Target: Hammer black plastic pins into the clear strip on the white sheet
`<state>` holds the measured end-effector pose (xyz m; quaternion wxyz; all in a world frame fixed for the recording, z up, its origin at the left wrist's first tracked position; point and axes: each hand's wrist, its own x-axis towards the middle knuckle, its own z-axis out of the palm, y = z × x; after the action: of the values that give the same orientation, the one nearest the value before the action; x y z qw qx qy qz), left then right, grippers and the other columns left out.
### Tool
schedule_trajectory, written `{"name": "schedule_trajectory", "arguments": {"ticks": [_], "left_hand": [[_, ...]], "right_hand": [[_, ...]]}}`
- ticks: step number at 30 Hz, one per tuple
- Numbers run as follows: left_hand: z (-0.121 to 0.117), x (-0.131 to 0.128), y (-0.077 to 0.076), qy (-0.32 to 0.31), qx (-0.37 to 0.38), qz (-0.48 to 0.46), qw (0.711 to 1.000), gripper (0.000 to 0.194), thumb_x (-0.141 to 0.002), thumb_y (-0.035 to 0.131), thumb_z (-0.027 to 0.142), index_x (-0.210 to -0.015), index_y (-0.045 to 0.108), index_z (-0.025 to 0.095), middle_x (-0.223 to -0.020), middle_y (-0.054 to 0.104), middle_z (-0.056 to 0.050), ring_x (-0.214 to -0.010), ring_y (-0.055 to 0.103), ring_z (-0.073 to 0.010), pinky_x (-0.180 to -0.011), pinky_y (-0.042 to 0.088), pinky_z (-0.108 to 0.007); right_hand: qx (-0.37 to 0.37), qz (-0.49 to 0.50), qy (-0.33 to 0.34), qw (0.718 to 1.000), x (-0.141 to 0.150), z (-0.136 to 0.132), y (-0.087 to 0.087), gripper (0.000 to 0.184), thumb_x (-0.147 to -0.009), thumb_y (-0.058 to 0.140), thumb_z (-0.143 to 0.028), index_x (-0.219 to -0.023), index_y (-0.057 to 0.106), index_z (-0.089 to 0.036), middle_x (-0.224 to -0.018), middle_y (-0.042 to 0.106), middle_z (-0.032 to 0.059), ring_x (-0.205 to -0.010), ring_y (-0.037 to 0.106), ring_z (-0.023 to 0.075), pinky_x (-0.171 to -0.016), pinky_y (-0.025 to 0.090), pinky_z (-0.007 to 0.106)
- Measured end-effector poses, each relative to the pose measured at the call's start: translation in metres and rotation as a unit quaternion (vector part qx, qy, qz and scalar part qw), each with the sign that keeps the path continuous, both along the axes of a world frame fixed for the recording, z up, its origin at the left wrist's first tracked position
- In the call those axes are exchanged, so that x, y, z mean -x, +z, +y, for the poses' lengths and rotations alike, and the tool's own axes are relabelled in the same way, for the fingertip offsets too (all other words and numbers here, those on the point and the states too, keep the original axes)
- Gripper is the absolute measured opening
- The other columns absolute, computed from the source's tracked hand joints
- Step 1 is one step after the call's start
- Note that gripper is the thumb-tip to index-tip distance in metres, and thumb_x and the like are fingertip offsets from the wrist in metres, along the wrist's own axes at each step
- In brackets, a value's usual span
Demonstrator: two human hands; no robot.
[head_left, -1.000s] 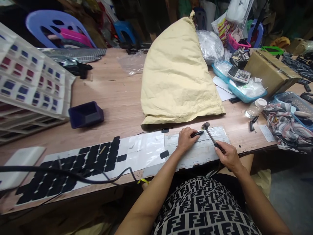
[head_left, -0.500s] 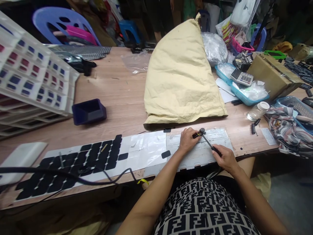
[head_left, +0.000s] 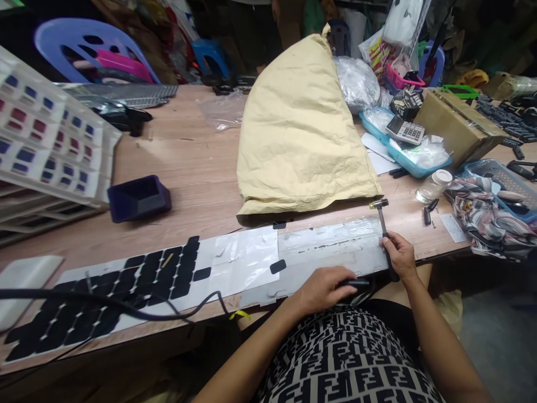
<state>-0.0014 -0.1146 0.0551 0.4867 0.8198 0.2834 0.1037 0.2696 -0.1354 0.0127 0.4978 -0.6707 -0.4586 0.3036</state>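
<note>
My right hand [head_left: 400,256] is closed round the black handle of a small hammer [head_left: 381,221], whose head with a yellowish face points up and away at the right end of a grey-white board [head_left: 335,246]. At the table's front edge, my left hand [head_left: 325,288] is closed on a small black piece [head_left: 357,283], its exact kind unclear. To the left a white sheet [head_left: 241,254] overlaps the board. Rows of flat black rounded pieces [head_left: 163,274] lie on the sheet, and one loose black piece [head_left: 277,266] lies near its right end.
A large yellow paper sack [head_left: 304,134] stands behind the board. Toward the left are a dark purple bin [head_left: 140,198], a white crate [head_left: 54,134] and a black cable [head_left: 126,305]. Toward the right are a jar [head_left: 434,186], blue baskets [head_left: 413,162] and a cardboard box [head_left: 457,120].
My left hand has come back from the board to the table's edge with the black piece. My right hand has shifted right and slightly up, lifting the hammer away from it.
</note>
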Motion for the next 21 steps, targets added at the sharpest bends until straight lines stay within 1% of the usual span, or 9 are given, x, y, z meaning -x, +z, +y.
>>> {"name": "schedule_trajectory", "arguments": {"ticks": [2,4,6,10,13,16,18,19,21], "left_hand": [[-0.018,-0.001,0.001,-0.042,-0.033,0.092,0.994,0.026,-0.094,0.053,0.042,-0.103,0.071,0.025,-0.095,0.075,-0.006,-0.087,0.068,-0.0231,-0.08,0.049,-0.033],[-0.029,-0.006,-0.003,-0.05,-0.084,0.187,0.977,0.026,-0.093,0.054,0.041,-0.096,0.071,0.022,-0.088,0.074,-0.01,-0.083,0.069,-0.0266,-0.077,0.049,-0.036],[-0.034,-0.012,-0.008,-0.045,-0.12,0.255,0.958,0.026,-0.094,0.053,0.038,-0.097,0.07,0.019,-0.088,0.074,-0.014,-0.083,0.07,-0.03,-0.075,0.049,-0.038],[-0.04,-0.021,-0.013,-0.02,-0.128,0.299,0.946,0.025,-0.094,0.052,0.035,-0.103,0.068,0.018,-0.094,0.074,-0.018,-0.085,0.07,-0.0332,-0.073,0.049,-0.04],[-0.038,-0.019,-0.007,-0.005,-0.101,0.289,0.952,0.026,-0.089,0.061,0.041,-0.103,0.07,0.021,-0.093,0.075,-0.014,-0.085,0.07,-0.0318,-0.074,0.049,-0.038],[-0.02,-0.015,0.003,0.03,-0.064,0.223,0.972,0.03,-0.088,0.061,0.049,-0.103,0.073,0.025,-0.084,0.076,-0.007,-0.079,0.069,-0.0264,-0.07,0.047,-0.033],[0.005,-0.015,0.008,0.098,-0.071,0.187,0.975,0.033,-0.091,0.056,0.05,-0.104,0.074,0.026,-0.08,0.075,-0.005,-0.075,0.068,-0.0234,-0.067,0.047,-0.031],[0.02,-0.016,0.009,0.143,-0.085,0.187,0.968,0.033,-0.093,0.053,0.048,-0.104,0.074,0.025,-0.08,0.075,-0.005,-0.074,0.068,-0.0228,-0.067,0.047,-0.031],[0.055,-0.018,0.009,0.227,-0.118,0.22,0.941,0.03,-0.094,0.051,0.042,-0.103,0.074,0.024,-0.083,0.075,-0.006,-0.076,0.068,-0.0233,-0.067,0.047,-0.031]], "right_hand": [[0.004,-0.01,0.012,1.0,0.001,-0.001,-0.002,0.042,-0.084,0.068,-0.047,-0.111,0.072,-0.015,-0.082,0.075,0.0064,-0.071,0.069,0.0205,-0.069,0.059,0.034],[0.005,-0.023,0.017,1.0,0.002,-0.001,-0.003,0.042,-0.084,0.069,-0.047,-0.111,0.073,-0.015,-0.084,0.075,0.0068,-0.073,0.07,0.0211,-0.071,0.059,0.035],[0.003,-0.029,0.017,0.999,0.002,-0.002,-0.004,0.041,-0.084,0.068,-0.047,-0.11,0.073,-0.016,-0.084,0.075,0.0067,-0.073,0.069,0.0213,-0.071,0.06,0.035],[-0.003,-0.031,0.019,0.999,0.001,-0.003,-0.004,0.04,-0.085,0.067,-0.046,-0.111,0.073,-0.016,-0.086,0.075,0.0068,-0.075,0.07,0.0219,-0.072,0.06,0.035],[-0.005,-0.041,0.023,0.999,0.002,-0.004,-0.004,0.04,-0.086,0.067,-0.045,-0.113,0.073,-0.016,-0.089,0.075,0.0068,-0.077,0.07,0.0216,-0.074,0.059,0.035],[-0.009,-0.055,0.022,0.998,0.003,-0.005,-0.003,0.039,-0.086,0.066,-0.045,-0.112,0.073,-0.016,-0.089,0.075,0.0064,-0.075,0.069,0.0207,-0.073,0.059,0.034],[-0.013,-0.064,0.019,0.998,0.004,-0.005,-0.003,0.038,-0.086,0.067,-0.044,-0.11,0.074,-0.016,-0.089,0.075,0.0063,-0.075,0.069,0.0204,-0.072,0.059,0.033],[-0.015,-0.067,0.017,0.997,0.004,-0.005,-0.003,0.038,-0.086,0.067,-0.044,-0.11,0.074,-0.016,-0.089,0.075,0.0063,-0.074,0.068,0.0203,-0.072,0.059,0.033],[-0.016,-0.072,0.014,0.997,0.003,-0.005,-0.004,0.038,-0.085,0.067,-0.044,-0.11,0.074,-0.016,-0.088,0.074,0.0063,-0.072,0.068,0.02,-0.071,0.058,0.033]]}}
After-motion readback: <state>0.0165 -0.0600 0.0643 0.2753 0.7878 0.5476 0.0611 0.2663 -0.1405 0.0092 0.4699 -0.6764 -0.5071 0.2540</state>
